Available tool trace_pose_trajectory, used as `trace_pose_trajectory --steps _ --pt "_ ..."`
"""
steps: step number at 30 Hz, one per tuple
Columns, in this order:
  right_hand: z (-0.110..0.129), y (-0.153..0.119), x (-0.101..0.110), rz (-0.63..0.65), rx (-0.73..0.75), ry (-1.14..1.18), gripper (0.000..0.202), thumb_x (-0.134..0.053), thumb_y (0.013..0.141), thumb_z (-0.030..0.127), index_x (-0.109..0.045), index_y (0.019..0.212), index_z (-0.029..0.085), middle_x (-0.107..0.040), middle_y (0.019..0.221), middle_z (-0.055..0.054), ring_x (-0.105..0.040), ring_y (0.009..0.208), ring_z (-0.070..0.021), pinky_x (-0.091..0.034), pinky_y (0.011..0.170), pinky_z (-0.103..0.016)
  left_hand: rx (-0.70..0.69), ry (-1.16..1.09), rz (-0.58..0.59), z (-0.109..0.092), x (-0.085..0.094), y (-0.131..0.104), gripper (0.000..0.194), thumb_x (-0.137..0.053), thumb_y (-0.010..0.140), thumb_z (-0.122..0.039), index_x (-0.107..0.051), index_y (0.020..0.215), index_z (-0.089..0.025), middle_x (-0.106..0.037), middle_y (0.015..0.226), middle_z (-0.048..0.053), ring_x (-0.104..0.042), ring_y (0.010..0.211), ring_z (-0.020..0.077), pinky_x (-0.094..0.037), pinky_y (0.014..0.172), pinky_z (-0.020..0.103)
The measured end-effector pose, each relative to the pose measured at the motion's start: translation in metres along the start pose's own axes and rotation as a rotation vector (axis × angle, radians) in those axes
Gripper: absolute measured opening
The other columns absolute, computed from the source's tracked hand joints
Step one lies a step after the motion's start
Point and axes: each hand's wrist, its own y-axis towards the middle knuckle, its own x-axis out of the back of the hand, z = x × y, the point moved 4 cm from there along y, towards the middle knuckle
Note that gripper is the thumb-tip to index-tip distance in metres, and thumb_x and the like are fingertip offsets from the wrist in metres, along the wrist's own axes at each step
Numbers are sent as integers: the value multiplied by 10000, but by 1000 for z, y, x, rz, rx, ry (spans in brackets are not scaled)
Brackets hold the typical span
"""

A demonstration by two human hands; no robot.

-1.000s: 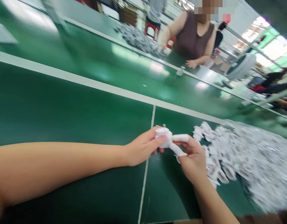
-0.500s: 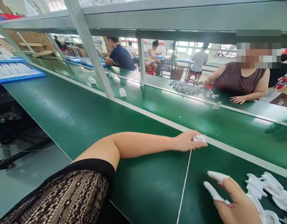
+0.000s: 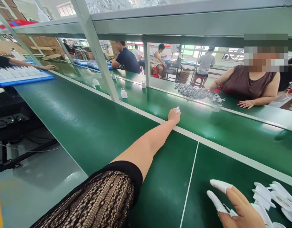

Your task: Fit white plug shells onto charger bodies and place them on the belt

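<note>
My left hand (image 3: 174, 116) reaches over the white strip to the far green lane, fingers closed around a white plug-in charger (image 3: 177, 109) with its pins upward. My right hand (image 3: 241, 205) is low at the right, its thumb and forefinger in white finger covers and spread apart. A small white piece (image 3: 232, 212) shows beside that thumb; whether the hand touches it I cannot tell. Against this hand lies a pile of white plastic parts (image 3: 285, 199). More white chargers stand on the far lane, one (image 3: 123, 94) near the metal post and another (image 3: 96, 82) farther left.
A pale strip (image 3: 195, 135) divides the green surface (image 3: 89, 120). A metal post (image 3: 96, 47) holds up an overhead shelf (image 3: 184, 23). At left, a blue tray (image 3: 24, 79) carries white items. Across the lane, a person in brown (image 3: 248, 84) sits by heaped grey cables (image 3: 193, 91).
My left hand has moved away from me and leftward, across the white strip, with the charger. The right hand stays nearly in place. Another person's arm has appeared at the far left.
</note>
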Motion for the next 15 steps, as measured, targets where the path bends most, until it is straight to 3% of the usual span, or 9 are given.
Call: trace_pose_trajectory --steps 2,3,5,6,7,9,12,15 --pt "23 3 8 -38 -25 31 396 -623 789 250 -733 1167 289 -761 1151 -72 -774 918 -257 -625 534 -253 -9 -26 -64 -11 7 -13 486 -692 943 -307 -543 1377 -146 -456 1514 183 -454 1387 354 -401 1133 573" --pt "35 5 12 -85 -24 64 352 -611 826 262 -737 1153 287 -758 1151 -75 -769 944 -255 -616 523 -250 -23 -51 -88 -17 9 -23 573 -717 913 -258 -487 1416 -109 -327 1590 238 -289 1494 386 -278 1207 572" --pt "54 8 19 -190 -44 136 297 -614 879 293 -736 1147 260 -763 1109 -88 -756 971 -259 -644 622 -300 -80 -124 -82 -26 9 -50 663 -700 895 -191 -377 1462 -75 -107 1659 276 -30 1574 352 -99 1266 521" --pt "61 10 21 -225 -42 180 294 -633 890 313 -734 1158 251 -771 1069 -87 -755 953 -258 -655 707 -343 -120 -167 -48 -28 7 -67 662 -681 895 -177 -357 1466 -92 -82 1668 260 4 1581 314 -58 1275 499" --pt "64 12 22 -241 -78 231 307 -643 897 319 -726 1186 254 -774 1045 -80 -753 931 -250 -652 745 -367 -159 -211 10 -29 4 -85 649 -679 884 -174 -368 1450 -109 -119 1663 247 -27 1581 285 -52 1280 477" --pt "66 15 22 -234 -196 410 382 -665 895 345 -692 1266 256 -776 1022 -77 -747 871 -231 -631 660 -337 -207 -300 159 -26 -3 -127 579 -693 853 -193 -445 1372 -124 -278 1605 236 -188 1550 272 -113 1277 460" --pt "66 17 17 -108 -448 816 593 -699 879 480 -587 1413 247 -778 967 -75 -705 737 -197 -525 504 -267 -210 -435 480 -23 -12 -189 396 -667 893 -393 -592 1210 -169 -614 1334 153 -576 1285 270 -415 1139 467" --pt "70 19 14 36 -568 1259 696 -568 930 648 -534 1466 206 -777 854 -76 -613 568 -135 -519 607 -280 6 -748 893 -29 -17 -233 480 -578 942 -574 -665 1179 -166 -715 1176 132 -674 1114 252 -519 1015 445"
